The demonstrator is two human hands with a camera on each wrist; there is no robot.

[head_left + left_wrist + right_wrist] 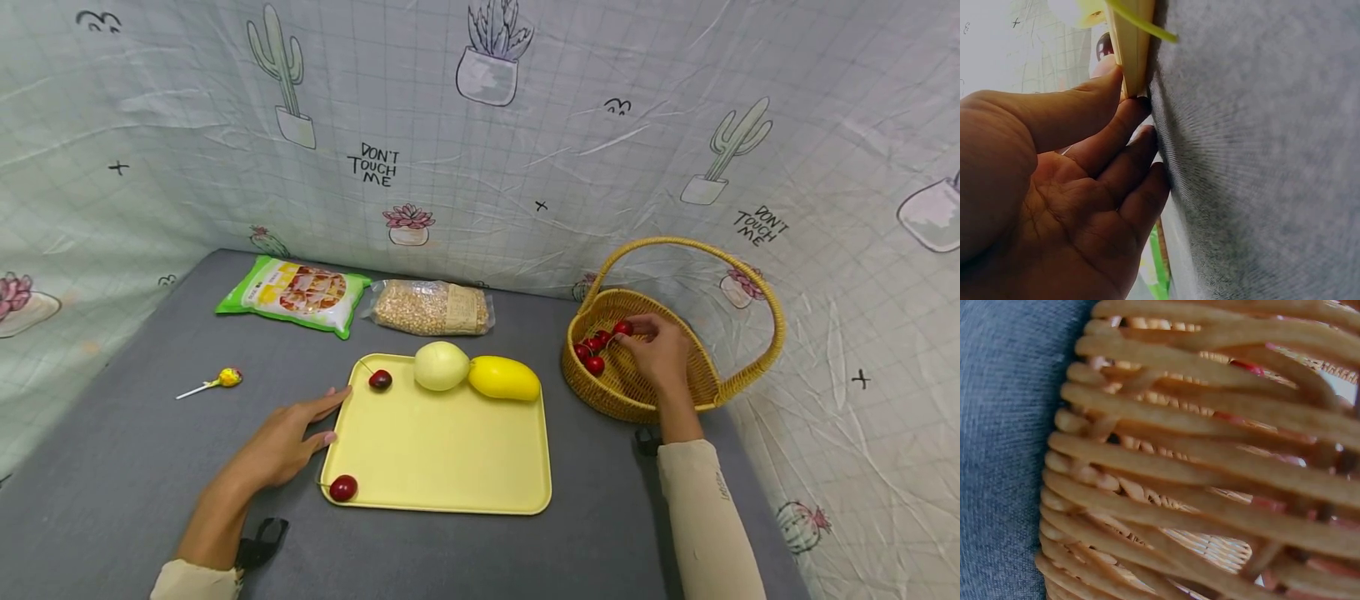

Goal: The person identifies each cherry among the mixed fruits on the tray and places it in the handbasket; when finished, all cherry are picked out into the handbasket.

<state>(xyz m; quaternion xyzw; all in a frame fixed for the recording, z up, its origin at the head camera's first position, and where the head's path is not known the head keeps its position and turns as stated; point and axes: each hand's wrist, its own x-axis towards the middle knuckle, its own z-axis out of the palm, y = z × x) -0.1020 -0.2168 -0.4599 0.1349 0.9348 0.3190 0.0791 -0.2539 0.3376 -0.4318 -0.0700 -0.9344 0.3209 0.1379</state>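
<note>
My left hand [281, 442] touches the left edge of the yellow tray [442, 454], thumb and fingers extended. The left wrist view shows the thumb tip at the rim and the fingertips low beside it, near the cloth. On the tray lie one dark red cherry [380, 380] at the back left and another cherry [343, 487] at the front left corner. My right hand [660, 354] reaches inside the wicker basket [611, 404], pinching a red cherry [622, 328] by its fingertips. Several cherries [594, 365] lie at the basket's left side. Wicker [1179, 425] hides this hand's fingers in the right wrist view.
A pale green round fruit [442, 366] and a yellow oblong fruit [505, 378] sit along the tray's back edge. Behind are a green-and-white bag [300, 292] and a clear pack of grains [431, 307]. A lollipop [228, 377] lies left. The basket's handle [690, 242] arches high.
</note>
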